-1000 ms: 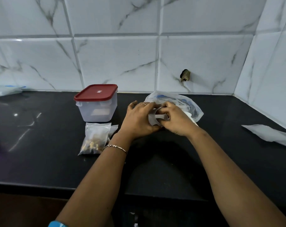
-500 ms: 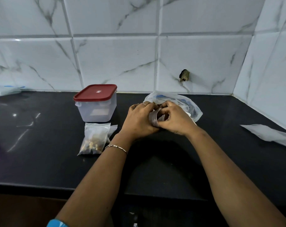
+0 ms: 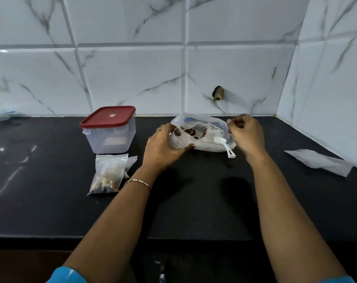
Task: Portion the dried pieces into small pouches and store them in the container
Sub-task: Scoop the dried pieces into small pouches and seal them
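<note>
Rectangular translucent plastic container (image 3: 108,135) with a red lid stands left on the glossy black counter (image 3: 51,201). Just in front lies a filled clear-film pouch (image 3: 107,176), long axis running near to far, contents settled at the near end. Left hand (image 3: 163,148): fingers and thumb curl round a small pouch (image 3: 178,137) at the left end of a crinkled plastic bag (image 3: 202,123) of dried pieces (image 3: 191,132). A white scoop (image 3: 224,146) protrudes, handle pointing near-right. Right hand (image 3: 245,133): fingers curled at the bag's right edge; grip cannot be told.
</note>
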`<state>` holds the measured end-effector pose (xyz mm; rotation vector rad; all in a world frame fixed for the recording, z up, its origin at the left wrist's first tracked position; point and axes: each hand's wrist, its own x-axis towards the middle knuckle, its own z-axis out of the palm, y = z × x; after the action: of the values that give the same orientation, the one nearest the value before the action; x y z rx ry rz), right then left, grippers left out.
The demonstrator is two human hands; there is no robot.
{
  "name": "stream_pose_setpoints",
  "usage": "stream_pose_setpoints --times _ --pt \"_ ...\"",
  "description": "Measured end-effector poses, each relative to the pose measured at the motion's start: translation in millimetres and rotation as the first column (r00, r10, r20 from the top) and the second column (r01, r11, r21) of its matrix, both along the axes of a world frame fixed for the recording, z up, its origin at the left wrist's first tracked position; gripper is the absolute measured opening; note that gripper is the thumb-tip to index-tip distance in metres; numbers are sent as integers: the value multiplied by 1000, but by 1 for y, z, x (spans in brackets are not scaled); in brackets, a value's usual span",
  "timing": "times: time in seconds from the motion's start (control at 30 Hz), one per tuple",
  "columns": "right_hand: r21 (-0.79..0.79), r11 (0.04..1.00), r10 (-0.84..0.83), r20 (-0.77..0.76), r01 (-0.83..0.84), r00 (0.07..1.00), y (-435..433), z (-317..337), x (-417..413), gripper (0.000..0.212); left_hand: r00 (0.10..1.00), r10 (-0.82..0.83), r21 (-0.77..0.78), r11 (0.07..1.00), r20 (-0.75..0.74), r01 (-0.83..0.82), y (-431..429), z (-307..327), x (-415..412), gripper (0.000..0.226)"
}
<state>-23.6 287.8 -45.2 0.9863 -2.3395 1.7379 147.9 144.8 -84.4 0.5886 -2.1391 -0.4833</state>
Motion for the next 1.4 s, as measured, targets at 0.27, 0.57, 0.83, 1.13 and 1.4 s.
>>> stream_pose_setpoints --times 0.27,0.57,0.83,1.13,1.4 --pt "589 757 -117 -304 283 945 7 -13 -5 51 996 62 142 989 -69 -51 8 3 -4 52" --pt "452 878 -69 -205 157 976 7 -6 -4 21 990 80 212 976 -114 -55 4 3 -6 56" --pt "379 921 107 -454 83 885 -23 5 1 24 985 86 385 923 -153 -21 -11 5 -26 62" --pt "710 654 394 -614 261 684 -71 13 -1 19 987 147 443 890 -61 -106 -26 0 -53 62" --pt "676 664 365 -666 319 650 -99 -2 -7 28 986 162 537 836 -35 -118 -47 -3 -45 40"
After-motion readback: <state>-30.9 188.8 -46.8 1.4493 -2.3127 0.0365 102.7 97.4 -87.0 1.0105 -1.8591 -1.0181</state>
